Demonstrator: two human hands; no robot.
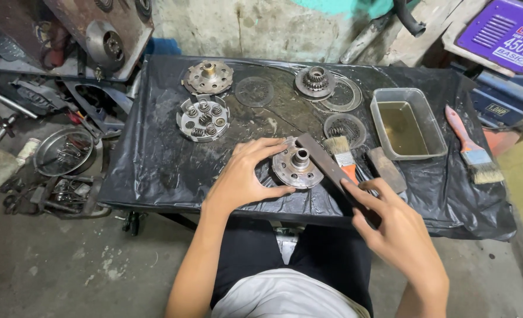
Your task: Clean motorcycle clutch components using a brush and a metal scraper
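Note:
My left hand grips the rim of a round metal clutch hub lying on the black plastic sheet over the low table. My right hand holds the near end of a long flat dark file, whose far end rests across the hub's right side. Just right of the hub lie a small orange-handled paintbrush and a dark block.
Further back lie a spring-studded pressure plate, another hub, a thin disc, a geared hub on rings and a friction ring. A clear tray of brownish liquid and a pink-handled brush sit right. Scrap parts crowd the floor at left.

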